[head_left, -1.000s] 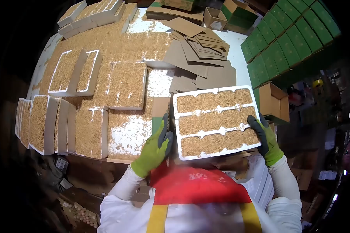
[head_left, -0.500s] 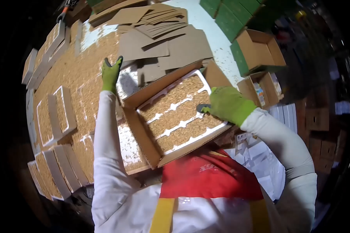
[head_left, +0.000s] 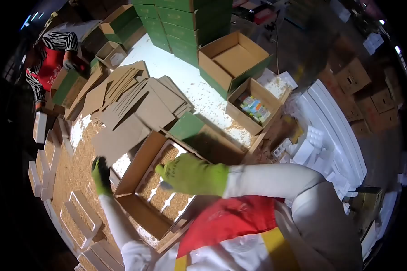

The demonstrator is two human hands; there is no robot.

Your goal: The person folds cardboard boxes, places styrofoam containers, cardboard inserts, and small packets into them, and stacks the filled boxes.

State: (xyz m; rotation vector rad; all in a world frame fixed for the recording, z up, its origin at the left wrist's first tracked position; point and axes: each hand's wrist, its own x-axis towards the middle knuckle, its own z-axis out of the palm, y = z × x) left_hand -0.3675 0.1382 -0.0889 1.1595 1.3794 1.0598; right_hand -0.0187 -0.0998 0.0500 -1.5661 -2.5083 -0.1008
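Observation:
My right hand (head_left: 190, 174), in a green glove, is over a white tray (head_left: 166, 202) filled with straw-like bedding, its fingers curled near the middle of the tray; what they grip, if anything, is hidden. The tray lies inside an open cardboard box (head_left: 142, 214), tilted in view at the table's near edge. My left hand (head_left: 101, 175), in a green and dark glove, is left of the box, above the bedding-strewn table. Its fingers are slightly apart and hold nothing.
Flat cardboard sheets (head_left: 153, 106) lie beyond the box. Green boxes (head_left: 174, 20) are stacked behind, near an open box (head_left: 235, 56) and a carton of colourful packets (head_left: 254, 108). Filled trays (head_left: 81, 219) stand at left. Another person (head_left: 52, 65) is at the far left.
The white tray has gone from between my hands into the cardboard box. The view has swung right, bringing the co-worker into view. My right hand has shifted from the tray's edge to over its middle.

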